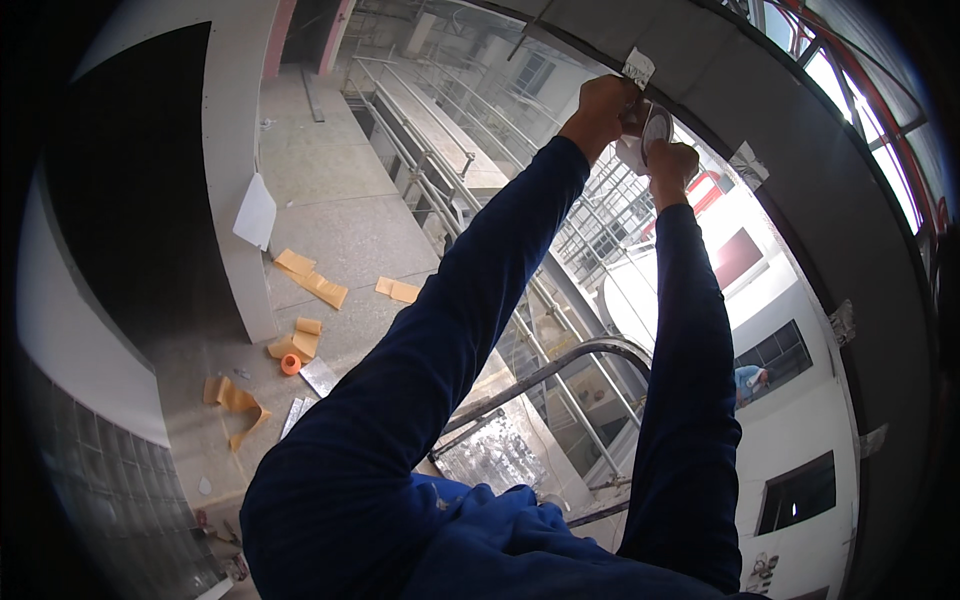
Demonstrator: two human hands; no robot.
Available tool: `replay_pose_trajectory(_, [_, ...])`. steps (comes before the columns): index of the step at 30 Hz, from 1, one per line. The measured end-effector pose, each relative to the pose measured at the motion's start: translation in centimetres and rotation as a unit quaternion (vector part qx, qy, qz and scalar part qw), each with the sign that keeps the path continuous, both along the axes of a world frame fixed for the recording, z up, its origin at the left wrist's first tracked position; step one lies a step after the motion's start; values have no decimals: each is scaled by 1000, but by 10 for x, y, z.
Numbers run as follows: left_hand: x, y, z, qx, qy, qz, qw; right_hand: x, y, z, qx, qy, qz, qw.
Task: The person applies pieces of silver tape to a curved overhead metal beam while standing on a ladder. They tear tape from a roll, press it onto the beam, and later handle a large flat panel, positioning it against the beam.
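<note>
Tape near beam, concrete floor below

The tape looks glossy; the patches are crinkled, shiny foil on a matt beam. The sleeves are matt cloth. The strips look like dull paper, the floor like smooth concrete.

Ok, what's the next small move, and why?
Probably smooth the silver foil patch against the dark beam with the left hand: it looks wrinkled, that hand is just below it, and the right hand holds the tape roll.
</note>
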State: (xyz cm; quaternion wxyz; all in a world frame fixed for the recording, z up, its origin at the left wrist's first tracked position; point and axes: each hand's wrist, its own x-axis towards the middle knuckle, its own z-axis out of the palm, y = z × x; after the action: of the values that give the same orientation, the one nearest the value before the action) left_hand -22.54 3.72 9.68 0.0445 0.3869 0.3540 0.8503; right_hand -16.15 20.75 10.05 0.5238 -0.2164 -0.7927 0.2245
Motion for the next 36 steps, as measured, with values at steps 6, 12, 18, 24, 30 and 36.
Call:
replay_pose_trajectory(6, [7, 2, -12, 100, 18, -46, 994, 1, 12, 1, 32, -17, -28, 999])
replay_pose_trajectory(12, [-9, 28, -23, 140, 12, -21, 990, 4, 15, 2, 91, -80, -57, 991])
replay_pose_trajectory(18, [-9, 53, -48, 90, -119, -84, 985, 31, 6, -15, 60, -48, -75, 994])
replay_pose_trajectory(24, [2, 56, -71, 78, -32, 22, 996, 55, 19, -33, 29, -65, -48, 996])
replay_pose_trajectory(30, [-2, 44, -76, -67, 128, 267, 953, 81, 13, -25, -101, -47, 79, 991])
replay_pose_trajectory(36, [8, 25, -63, -91, 162, 384, 904, 102, -17, -8, -149, -93, 132, 976])
